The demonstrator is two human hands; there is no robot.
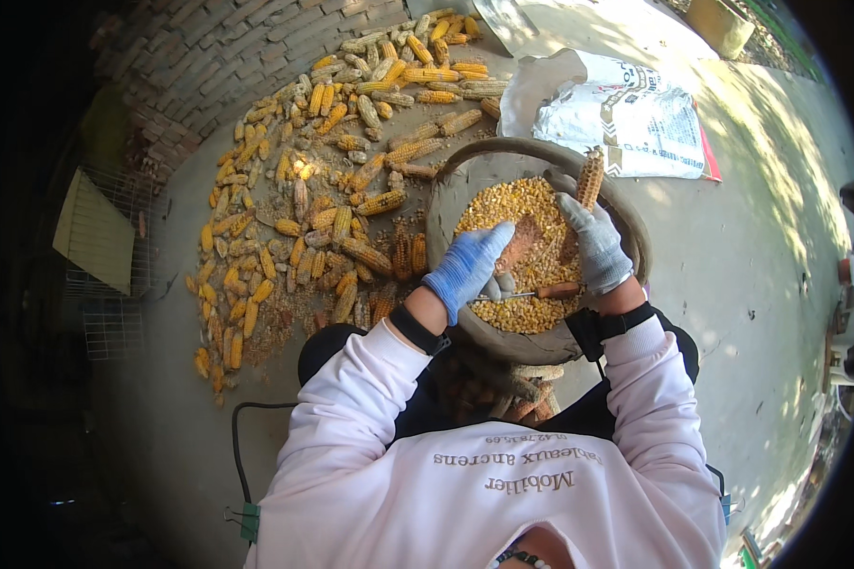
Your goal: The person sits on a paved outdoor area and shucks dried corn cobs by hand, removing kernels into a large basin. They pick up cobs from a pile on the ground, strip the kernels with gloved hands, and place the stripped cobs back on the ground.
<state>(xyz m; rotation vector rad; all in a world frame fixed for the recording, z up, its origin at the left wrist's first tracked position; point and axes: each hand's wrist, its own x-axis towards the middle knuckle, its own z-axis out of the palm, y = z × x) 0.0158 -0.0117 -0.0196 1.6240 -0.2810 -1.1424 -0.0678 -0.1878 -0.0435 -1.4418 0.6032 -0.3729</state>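
My right hand [598, 248], in a grey glove, grips a corn cob [590, 180] that stands up past the thumb, with pale and brown rows showing. My left hand [470, 268] wears a blue glove with grey fingertips. Its fingers bend with the thumb apart, and I see nothing between them. Both are over a round grey basin [444, 204] of loose yellow corn kernels [508, 201], with reddish chaff [525, 245] between the hands. A tool with a wooden handle [558, 290] and thin metal shaft lies across the kernels, just below my left fingertips.
A wide heap of corn cobs [294, 228] spreads on the concrete floor to the left, up to a brick wall [218, 57]. Beyond the basin lies a white sack [626, 119]. Stripped cobs [536, 389] lie below the basin, between my legs. Wire cages [114, 237] stand far left.
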